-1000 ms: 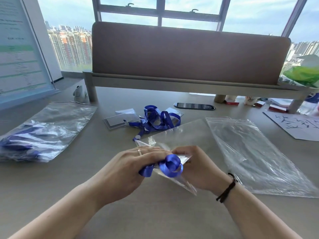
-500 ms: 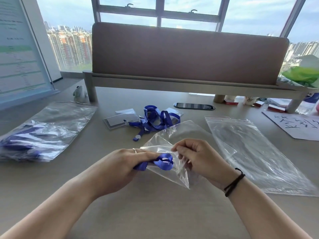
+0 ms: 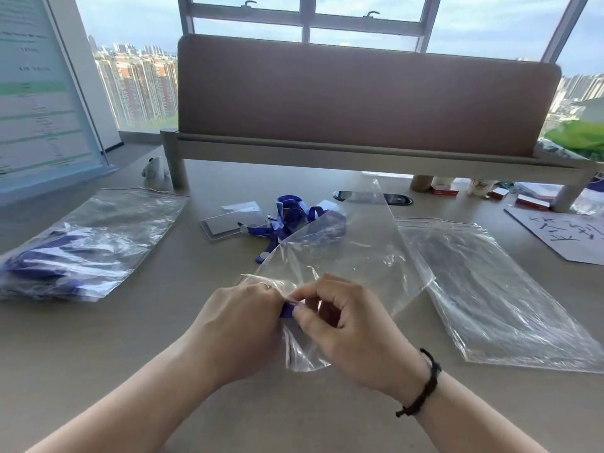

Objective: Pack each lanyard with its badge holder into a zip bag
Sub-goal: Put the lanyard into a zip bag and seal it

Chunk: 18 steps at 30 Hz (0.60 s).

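Fingers of our right hand are curled in tight and pinch the edge of the zip bag at its mouth. Our left hand is curled too, and it pushes a blue lanyard into that mouth. Only a small bit of blue shows between the two hands. We cannot tell if a badge holder is going in with it, because the hands hide that part.

The zip bag is lifted off the worktop, and its far end sticks up toward the window.

To do this step well, we think we should hold the mouth open wide with the right hand, so the strap does not catch on the zip edge. We should push the strap deep, right down to the bottom, and keep it bunched so no loop pokes back out. Thin plastic is floppy and can fold shut, so a slow push seems best.

More blue lanyards and clear badge holders wait on the worktop behind the bag. An empty bag lies to the right. A filled bag lies to the left.
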{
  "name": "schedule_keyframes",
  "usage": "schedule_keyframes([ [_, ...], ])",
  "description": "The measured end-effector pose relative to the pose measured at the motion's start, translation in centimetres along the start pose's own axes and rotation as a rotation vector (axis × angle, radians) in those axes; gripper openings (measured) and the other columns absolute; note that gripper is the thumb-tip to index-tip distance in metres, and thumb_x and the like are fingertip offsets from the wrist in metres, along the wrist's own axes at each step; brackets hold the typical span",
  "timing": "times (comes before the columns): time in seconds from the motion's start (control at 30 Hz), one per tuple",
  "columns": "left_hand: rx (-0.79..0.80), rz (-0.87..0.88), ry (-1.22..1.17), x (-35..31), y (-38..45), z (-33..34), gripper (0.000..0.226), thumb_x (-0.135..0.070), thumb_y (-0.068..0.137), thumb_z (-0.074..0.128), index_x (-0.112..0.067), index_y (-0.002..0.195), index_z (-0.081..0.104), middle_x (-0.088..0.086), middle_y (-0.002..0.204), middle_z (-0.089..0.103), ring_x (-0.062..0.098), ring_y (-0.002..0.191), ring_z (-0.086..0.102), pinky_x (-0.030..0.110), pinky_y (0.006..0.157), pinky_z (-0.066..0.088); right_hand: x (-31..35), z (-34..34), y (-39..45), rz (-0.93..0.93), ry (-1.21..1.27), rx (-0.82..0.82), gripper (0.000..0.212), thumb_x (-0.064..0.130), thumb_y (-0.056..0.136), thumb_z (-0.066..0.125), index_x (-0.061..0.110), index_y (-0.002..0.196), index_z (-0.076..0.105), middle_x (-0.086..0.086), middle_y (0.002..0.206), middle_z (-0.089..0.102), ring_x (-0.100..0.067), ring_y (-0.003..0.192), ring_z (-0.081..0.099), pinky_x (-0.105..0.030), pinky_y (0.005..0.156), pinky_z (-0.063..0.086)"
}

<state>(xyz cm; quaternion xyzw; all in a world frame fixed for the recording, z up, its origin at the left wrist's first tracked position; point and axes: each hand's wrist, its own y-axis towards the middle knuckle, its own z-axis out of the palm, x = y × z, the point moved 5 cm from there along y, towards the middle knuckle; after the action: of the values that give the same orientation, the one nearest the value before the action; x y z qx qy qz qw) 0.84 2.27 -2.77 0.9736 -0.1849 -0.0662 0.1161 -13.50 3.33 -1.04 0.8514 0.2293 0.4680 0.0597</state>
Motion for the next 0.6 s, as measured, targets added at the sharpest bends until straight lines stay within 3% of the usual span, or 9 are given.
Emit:
schedule_keyframes([
  [0.13, -0.089, -0.091, -0.36, 1.2, 0.5, 0.7, 0.01, -0.023, 0.077, 0.049, -0.021, 0.072, 0.058, -0.005, 0.073, 0.062, 0.017, 0.07, 0.058, 0.037, 0.063, 0.051, 0.5, 0.0, -0.1, -0.064, -0.125, -0.015, 0.017, 0.019, 0.088, 0.069, 0.029, 0.1, 0.074, 0.014, 0.078, 0.056, -0.007, 0.065, 0.056, -0.01, 0.058, 0.038],
  [0.27, -0.219, -0.111, -0.608, 1.2, 0.3, -0.9, 0.011, -0.016, 0.076, 0.071, -0.016, 0.07, 0.062, -0.001, 0.067, 0.061, 0.014, 0.065, 0.056, 0.03, 0.059, 0.045, 0.0, -0.6, 0.0, -0.054, -0.161, -0.071, 0.014, 0.016, 0.088, 0.067, 0.027, 0.093, 0.074, 0.013, 0.073, 0.061, -0.009, 0.061, 0.055, -0.012, 0.055, 0.037],
  [0.33, -0.232, -0.035, -0.659, 0.6, 0.3, -1.6, 0.013, -0.02, 0.077, 0.081, -0.022, 0.074, 0.068, -0.004, 0.074, 0.065, 0.01, 0.071, 0.06, 0.023, 0.063, 0.046, -0.6, -0.8, 0.2, 0.029, -0.086, -0.078, 0.012, 0.016, 0.09, 0.066, 0.025, 0.087, 0.073, 0.01, 0.067, 0.066, -0.007, 0.053, 0.053, -0.011, 0.051, 0.035],
  [0.4, -0.165, 0.014, -0.702, 0.3, 0.3, -1.4, 0.016, -0.032, 0.074, 0.085, -0.028, 0.087, 0.075, -0.015, 0.092, 0.071, 0.005, 0.091, 0.066, 0.018, 0.08, 0.049, -1.4, -1.1, 0.5, 0.149, 0.084, -0.108, 0.015, 0.013, 0.091, 0.067, 0.023, 0.082, 0.073, 0.011, 0.06, 0.066, -0.004, 0.045, 0.051, -0.014, 0.048, 0.038],
  [0.5, -0.101, 0.027, -0.639, 0.9, 0.4, -0.2, 0.05, -0.056, 0.062, 0.075, -0.033, 0.106, 0.077, -0.038, 0.114, 0.061, -0.014, 0.117, 0.054, 0.014, 0.103, 0.041, -2.4, -1.6, 0.9, 0.303, 0.372, -0.19, 0.017, 0.005, 0.09, 0.066, 0.014, 0.08, 0.074, 0.001, 0.055, 0.063, -0.015, 0.041, 0.054, -0.029, 0.046, 0.049],
  [0.6, -0.132, 0.026, -0.611, 1.1, 0.1, -0.3, 0.044, -0.062, 0.07, 0.067, -0.039, 0.107, 0.075, -0.038, 0.112, 0.062, -0.015, 0.115, 0.053, 0.006, 0.099, 0.037, -3.1, -2.1, 1.0, 0.392, 0.55, -0.262, 0.015, 0.003, 0.09, 0.064, 0.009, 0.08, 0.075, -0.01, 0.058, 0.061, -0.022, 0.042, 0.052, -0.033, 0.047, 0.049],
])
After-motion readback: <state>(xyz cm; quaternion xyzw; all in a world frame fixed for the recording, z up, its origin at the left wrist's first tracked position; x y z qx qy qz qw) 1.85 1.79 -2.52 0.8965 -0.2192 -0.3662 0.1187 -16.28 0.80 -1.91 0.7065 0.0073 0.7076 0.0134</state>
